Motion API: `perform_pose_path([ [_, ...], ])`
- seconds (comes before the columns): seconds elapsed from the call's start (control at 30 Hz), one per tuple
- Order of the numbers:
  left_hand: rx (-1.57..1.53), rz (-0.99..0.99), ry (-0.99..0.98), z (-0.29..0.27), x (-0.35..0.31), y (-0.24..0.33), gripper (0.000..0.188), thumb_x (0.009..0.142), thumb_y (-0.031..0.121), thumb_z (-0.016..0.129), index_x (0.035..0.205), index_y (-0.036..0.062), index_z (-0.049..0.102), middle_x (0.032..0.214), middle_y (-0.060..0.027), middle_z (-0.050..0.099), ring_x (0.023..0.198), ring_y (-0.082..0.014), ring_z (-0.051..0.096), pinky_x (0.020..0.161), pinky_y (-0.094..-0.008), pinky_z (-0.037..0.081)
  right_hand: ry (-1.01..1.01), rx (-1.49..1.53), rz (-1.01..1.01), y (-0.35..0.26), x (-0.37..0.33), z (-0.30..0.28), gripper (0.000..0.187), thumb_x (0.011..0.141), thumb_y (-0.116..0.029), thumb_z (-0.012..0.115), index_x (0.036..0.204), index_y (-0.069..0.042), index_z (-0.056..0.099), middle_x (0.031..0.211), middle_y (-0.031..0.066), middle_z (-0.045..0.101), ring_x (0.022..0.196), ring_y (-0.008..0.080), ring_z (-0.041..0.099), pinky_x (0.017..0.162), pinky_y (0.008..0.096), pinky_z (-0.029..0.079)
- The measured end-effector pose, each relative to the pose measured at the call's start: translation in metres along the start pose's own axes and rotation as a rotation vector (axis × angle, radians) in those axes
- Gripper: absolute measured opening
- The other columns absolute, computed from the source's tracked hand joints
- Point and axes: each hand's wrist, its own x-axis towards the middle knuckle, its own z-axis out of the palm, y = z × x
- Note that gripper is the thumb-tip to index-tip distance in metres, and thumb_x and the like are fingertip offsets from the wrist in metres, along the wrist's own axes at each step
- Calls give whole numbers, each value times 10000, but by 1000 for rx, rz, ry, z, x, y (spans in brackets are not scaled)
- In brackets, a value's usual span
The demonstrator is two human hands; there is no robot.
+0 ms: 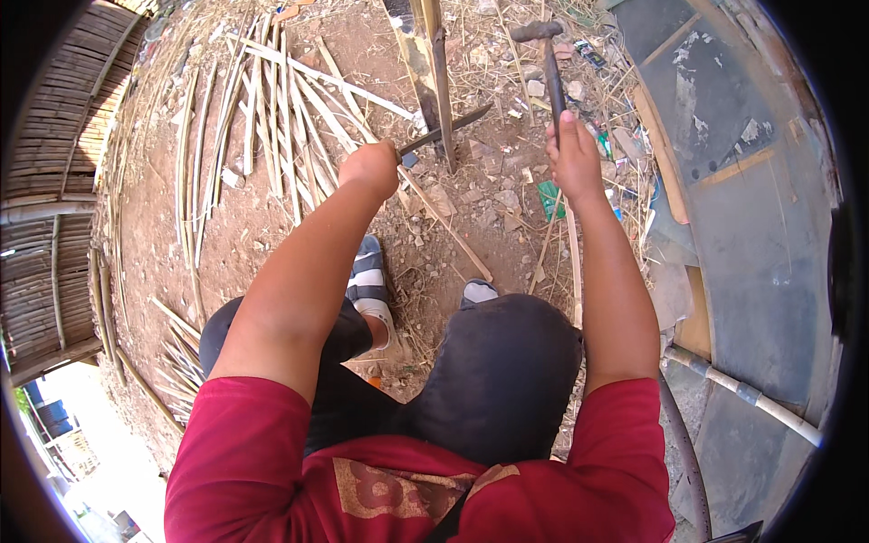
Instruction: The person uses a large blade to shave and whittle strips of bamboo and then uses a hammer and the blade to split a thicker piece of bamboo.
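My left hand (369, 170) is closed round the handle of a long dark-bladed knife (472, 118). Its blade points right and crosses an upright split piece of bamboo (442, 86); whether it is lodged in the bamboo or only passes by it, I cannot tell. In my right hand (577, 161), fingers wrapped round the handle, is a hammer (552, 77) held head up, to the right of the bamboo. A worn board (415, 68) stands close behind the bamboo, and a thin strip (444, 222) lies on the ground below the knife.
Many split bamboo strips (288, 118) lie heaped at the far left, with more strips (181, 357) nearer me. Stones and litter, including a green wrapper (550, 199), cover the dirt. Dark panels (751, 235) line the right side; a slatted bamboo wall (54, 118) stands left.
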Motion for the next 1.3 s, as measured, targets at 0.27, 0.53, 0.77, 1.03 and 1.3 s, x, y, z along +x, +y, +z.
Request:
perform_pose_path([
  [0.27, -31, 50, 45, 6, 6, 6, 279, 920, 78, 597, 1185, 13, 657, 1096, -226, 738, 1039, -394, 723, 901, -466, 587, -38, -646, -90, 86, -8, 21, 557, 1102, -504, 389, 970, -10, 610, 777, 129, 641, 690, 276, 635, 677, 411, 499],
  [0.53, -2, 46, 15, 4, 9, 7, 291, 932, 90, 594, 1211, 51, 666, 1105, -215, 739, 1059, -380, 720, 901, -462, 588, 72, -393, -123, 28, -12, 12, 534, 1098, -465, 403, 975, 10, 615, 786, 231, 658, 793, 456, 659, 737, 517, 504],
  [0.77, 5, 29, 6, 9, 13, 12, 280, 946, 109, 602, 1212, 75, 682, 1136, -204, 737, 1074, -366, 719, 905, -457, 586, -25, -505, -140, 49, -11, 25, 544, 1107, -473, 385, 953, -3, 611, 716, 165, 610, 689, 354, 631, 692, 451, 497],
  [1.03, -16, 28, -28, 13, 20, 20, 311, 935, 86, 614, 1238, 97, 684, 1148, -180, 739, 1078, -346, 722, 914, -449, 583, -11, -560, -165, 104, -9, 21, 540, 1114, -463, 364, 992, -4, 621, 735, 173, 611, 689, 335, 629, 700, 419, 505],
  [1.3, -7, 28, -15, 23, 20, 14, 275, 937, 82, 578, 1199, 82, 662, 1144, -187, 736, 1070, -359, 720, 892, -463, 586, 86, -138, -110, 61, -2, 5, 506, 1123, -471, 378, 941, -46, 586, 676, 10, 515, 605, 117, 505, 575, 304, 411],
])
